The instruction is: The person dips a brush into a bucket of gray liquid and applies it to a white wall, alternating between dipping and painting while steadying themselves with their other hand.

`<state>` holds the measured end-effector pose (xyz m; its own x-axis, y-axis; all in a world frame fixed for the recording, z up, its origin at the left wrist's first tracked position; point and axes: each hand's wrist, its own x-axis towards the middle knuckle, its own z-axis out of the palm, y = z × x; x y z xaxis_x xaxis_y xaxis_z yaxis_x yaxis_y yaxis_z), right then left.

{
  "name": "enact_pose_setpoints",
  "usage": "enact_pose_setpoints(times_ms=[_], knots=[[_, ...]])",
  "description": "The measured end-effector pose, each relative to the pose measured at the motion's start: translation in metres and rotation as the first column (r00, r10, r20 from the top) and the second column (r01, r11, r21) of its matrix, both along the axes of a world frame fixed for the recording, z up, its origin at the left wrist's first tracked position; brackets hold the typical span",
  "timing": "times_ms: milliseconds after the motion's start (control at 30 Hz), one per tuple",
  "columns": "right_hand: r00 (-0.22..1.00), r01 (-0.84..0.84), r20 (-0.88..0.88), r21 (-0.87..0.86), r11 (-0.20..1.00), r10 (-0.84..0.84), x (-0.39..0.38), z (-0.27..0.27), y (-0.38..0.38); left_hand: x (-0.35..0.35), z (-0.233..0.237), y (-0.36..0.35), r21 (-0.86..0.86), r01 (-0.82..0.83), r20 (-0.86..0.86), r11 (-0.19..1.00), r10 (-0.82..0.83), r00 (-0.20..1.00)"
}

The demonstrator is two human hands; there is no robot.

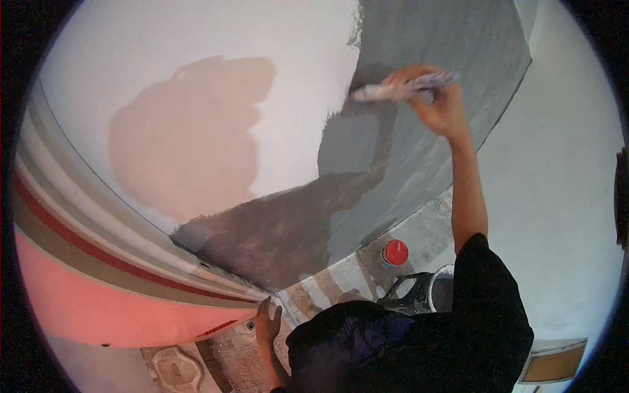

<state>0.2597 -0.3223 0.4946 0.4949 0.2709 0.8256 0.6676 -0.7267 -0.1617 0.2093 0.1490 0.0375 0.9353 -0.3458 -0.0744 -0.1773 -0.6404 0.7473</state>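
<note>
My right hand (438,105) is raised and closed around a paintbrush (375,92), blurred by motion. The brush's tip is at the ragged border where the grey paint (432,39) meets the white wall (308,59). Grey covers the right side and a band along the bottom of this wall; the upper left is white. Low on the left, my left hand (266,322) lies against the end of the pale door-frame-like edging (216,268), thumb and fingers apart, holding nothing. Shadows of my head and arm fall across the wall.
A can with a red lid (396,252) stands on the stained floor below the grey wall. Beside it are a dark stool-like frame (401,288) and a bucket (443,289), partly hidden by my sleeve. A pink panel (98,295) curves along the left; a squat toilet (177,371) lies below.
</note>
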Motion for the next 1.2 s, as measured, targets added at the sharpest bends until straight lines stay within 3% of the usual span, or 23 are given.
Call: enact_pose_setpoints(times_ms=[133, 200, 267, 333, 433, 533, 600, 667, 733, 767, 867, 967, 1033, 1200], knots=[[0.966, 0.119, 0.23, 0.005, 0.993, -0.117, -0.029, 0.006, 0.013, 0.002, 0.003, -0.014, -0.012, 0.016, 0.017, 1.0, -0.016, 1.0], [0.979, -0.046, 0.199, -0.024, 0.999, 0.05, -0.038, -0.028, 0.017, 0.003, 0.01, -0.023, -0.012, 0.007, -0.022, 1.0, -0.008, 1.0], [0.992, -0.071, -0.093, 0.153, 0.986, 0.086, -0.044, -0.078, 0.038, -0.001, 0.008, -0.025, -0.021, 0.005, -0.033, 1.0, -0.006, 0.999], [0.942, -0.022, -0.324, 0.197, 0.98, 0.086, -0.029, -0.132, 0.05, -0.004, 0.015, -0.027, -0.032, 0.015, -0.047, 0.999, -0.016, 0.999], [0.895, 0.012, -0.446, 0.1, 0.995, 0.034, 0.002, -0.179, 0.051, -0.006, 0.026, -0.026, -0.003, 0.022, -0.112, 1.0, -0.022, 0.994], [0.912, 0.017, -0.41, 0.089, 0.996, 0.021, 0.013, -0.154, 0.047, -0.003, 0.016, -0.019, -0.018, 0.047, -0.068, 0.999, -0.048, 0.997], [0.966, 0.001, -0.259, 0.07, 0.998, 0.017, 0.014, -0.12, 0.04, -0.002, 0.007, -0.008, 0.0, 0.054, -0.012, 0.999, -0.054, 0.998], [0.955, 0.046, -0.298, 0.161, 0.986, 0.004, 0.011, -0.088, 0.036, -0.001, 0.004, -0.004, -0.011, 0.016, -0.005, 1.0, -0.016, 1.0], [0.988, 0.041, -0.157, 0.242, 0.97, -0.003, 0.0, -0.075, 0.04, 0.0, 0.002, -0.003, -0.033, -0.009, 0.05, 0.999, 0.01, 0.999], [0.996, 0.03, -0.084, 0.28, 0.96, -0.007, -0.003, -0.073, 0.043, 0.001, 0.006, -0.003, -0.017, -0.013, 0.038, 1.0, 0.014, 0.999], [0.99, -0.07, -0.101, 0.23, 0.971, 0.095, -0.013, -0.101, 0.053, -0.003, 0.012, -0.006, 0.019, -0.013, 0.008, 1.0, 0.013, 1.0], [0.951, 0.076, -0.308, 0.138, 0.987, -0.03, -0.003, -0.14, 0.069, -0.003, 0.012, -0.011, 0.022, 0.008, -0.022, 1.0, -0.007, 1.0], [0.966, 0.082, -0.255, 0.145, 0.986, -0.043, 0.003, -0.132, 0.065, -0.005, 0.023, -0.014, 0.018, 0.017, -0.102, 1.0, -0.015, 0.995], [1.0, -0.013, 0.03, 0.285, 0.958, 0.005, -0.001, -0.105, 0.054, 0.0, 0.017, -0.008, -0.006, 0.061, -0.053, 0.998, -0.061, 0.997]])
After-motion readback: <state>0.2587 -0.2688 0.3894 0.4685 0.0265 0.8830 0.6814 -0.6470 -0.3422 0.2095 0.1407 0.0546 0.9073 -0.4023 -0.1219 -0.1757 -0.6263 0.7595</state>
